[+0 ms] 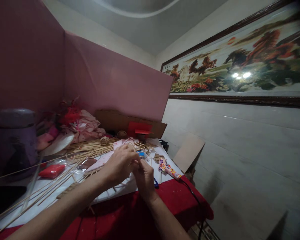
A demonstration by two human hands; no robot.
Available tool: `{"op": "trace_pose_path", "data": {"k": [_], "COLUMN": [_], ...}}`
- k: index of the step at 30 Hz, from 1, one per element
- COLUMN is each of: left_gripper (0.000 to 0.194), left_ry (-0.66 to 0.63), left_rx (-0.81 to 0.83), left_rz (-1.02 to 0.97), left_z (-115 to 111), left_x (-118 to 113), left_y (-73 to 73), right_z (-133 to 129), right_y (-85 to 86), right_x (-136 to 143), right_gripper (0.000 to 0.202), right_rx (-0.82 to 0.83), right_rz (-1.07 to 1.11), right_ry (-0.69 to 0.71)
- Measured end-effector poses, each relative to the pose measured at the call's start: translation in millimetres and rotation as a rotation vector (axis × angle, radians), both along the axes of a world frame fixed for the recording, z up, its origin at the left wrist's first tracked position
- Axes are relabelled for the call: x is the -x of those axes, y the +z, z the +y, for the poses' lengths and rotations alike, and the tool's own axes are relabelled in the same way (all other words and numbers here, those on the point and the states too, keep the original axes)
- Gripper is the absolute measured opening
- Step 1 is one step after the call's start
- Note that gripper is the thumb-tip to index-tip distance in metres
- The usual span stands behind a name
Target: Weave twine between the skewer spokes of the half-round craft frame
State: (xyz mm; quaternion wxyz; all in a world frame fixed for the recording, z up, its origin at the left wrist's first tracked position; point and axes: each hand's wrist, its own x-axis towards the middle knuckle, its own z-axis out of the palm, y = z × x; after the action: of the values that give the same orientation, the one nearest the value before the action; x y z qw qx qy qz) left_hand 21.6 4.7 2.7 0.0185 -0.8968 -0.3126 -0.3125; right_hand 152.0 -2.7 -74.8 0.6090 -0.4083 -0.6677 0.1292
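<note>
My left hand [121, 165] and my right hand [144, 176] meet over the front part of the table, fingers closed and touching each other. Whatever is pinched between them is too small to make out. Thin wooden sticks [139, 145] show just behind my fingers. Under my left wrist lies a pale pink piece [100, 161] with a woven edge. A glue gun with a flower pattern [168, 169] rests to the right of my hands. Part of a blue-handled tool [156, 182] shows beside my right hand.
Long sticks [52, 186] spread over the left side and past the table's edge. A red packet [52, 170], a purple container [15, 143] and pink cloth [86, 126] are on the left. Cardboard [112, 120] stands behind. The glue gun's cable [191, 192] hangs over the red cloth [187, 198].
</note>
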Motion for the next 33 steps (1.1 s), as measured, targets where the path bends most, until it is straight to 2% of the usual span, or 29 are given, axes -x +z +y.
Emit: {"op": "trace_pose_path", "data": {"k": [4,7,12,23,27,33], "left_gripper": [0.009,0.013,0.017,0.015,0.014,0.015], "left_ry": [0.019,-0.018,-0.055,-0.115,-0.152,-0.131], "left_rx": [-0.126,-0.197,-0.179,0.062,0.083,0.121], "left_rz": [0.122,0.227,0.308,0.159,0.097,0.013], "left_z": [-2,1,8,18,21,29], "left_x": [-7,-9,-12,-3,-1,5], "left_y": [7.2,13.8,19.8,33.4,30.8,30.4], "right_z": [3,5,6,7,7,13], "right_y": [-0.8,-0.9,1.4,5.6,8.0,7.6], "right_x": [1,1,0,2,5,-1], "right_gripper": [0.017,0.015,0.017,0.009,0.010,0.022], "right_rx": [-0.019,-0.045,-0.025,-0.101,-0.052,0.152], "right_rz": [0.007,0.014,0.077,0.032,0.115,0.323], "right_ry": [-0.006,-0.045,-0.024,0.014,0.036,0.091]}}
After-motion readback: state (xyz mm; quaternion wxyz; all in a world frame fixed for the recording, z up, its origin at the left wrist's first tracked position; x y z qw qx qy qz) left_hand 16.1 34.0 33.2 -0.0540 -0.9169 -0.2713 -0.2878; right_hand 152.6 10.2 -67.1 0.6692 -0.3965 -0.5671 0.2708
